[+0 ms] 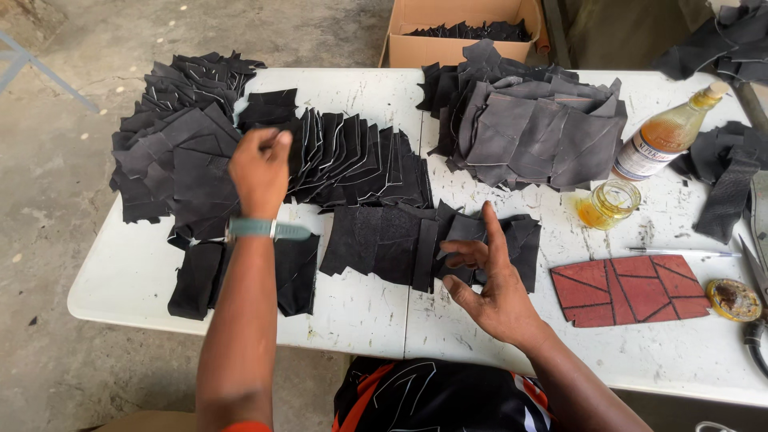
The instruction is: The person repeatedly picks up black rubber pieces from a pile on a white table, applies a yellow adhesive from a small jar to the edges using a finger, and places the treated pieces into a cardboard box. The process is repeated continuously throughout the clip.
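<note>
Head view, looking down on a white folding table [360, 312]. The left hand [260, 168] hovers, fingertips pinched, over the fanned row of black leather pieces [352, 164] at the table's middle. The right hand [488, 276] is open, fingers spread, touching flat black suede pieces [392, 244] near the table's front edge. A red-brown scored pattern sheet [628, 290] lies right of it

Soft, even daylight, pretty bright, barely any shadows. The white surface [360, 304] glares slightly at centre, black leather pieces [352, 164] lose detail, edges bow a little.
</note>
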